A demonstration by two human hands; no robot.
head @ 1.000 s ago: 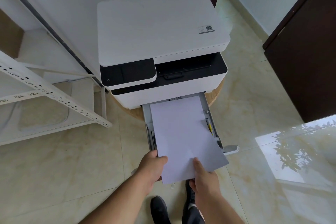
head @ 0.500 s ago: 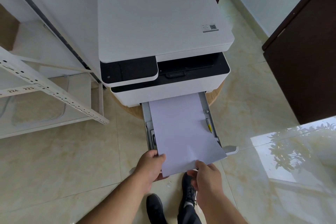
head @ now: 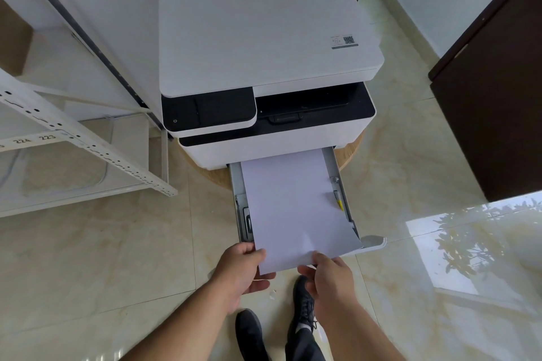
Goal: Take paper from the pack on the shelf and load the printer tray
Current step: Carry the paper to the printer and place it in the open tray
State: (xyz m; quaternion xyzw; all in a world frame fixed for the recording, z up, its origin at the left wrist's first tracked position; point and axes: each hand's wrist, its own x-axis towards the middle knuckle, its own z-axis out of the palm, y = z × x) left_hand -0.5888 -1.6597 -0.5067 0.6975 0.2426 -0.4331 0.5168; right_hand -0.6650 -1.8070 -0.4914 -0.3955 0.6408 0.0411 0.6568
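A: Where is the paper?

B: The stack of plain white paper sheets [head: 296, 208] lies in the pulled-out grey plastic printer tray [head: 236, 184], its far end under the printer body, its near edge sticking out past the tray front. The right near corner curls up.

A: And the hands?

B: The left hand [head: 245, 268] pinches the near left corner, thumb on top, fingers beneath. The right hand [head: 328, 275] grips the near edge just to the right of it, thumb on the sheet.

A: What lies beyond them?

B: Straight ahead of both hands is the white and black multifunction printer [head: 264, 67], resting on a round wooden stand [head: 349, 152]. Left of the left hand stands a white metal shelf frame [head: 88, 143] with numbered labels. Below the hands, two black shoes [head: 303, 302] on the glossy beige tiled floor [head: 102, 258]. Far right, a dark brown wooden door [head: 492, 97].
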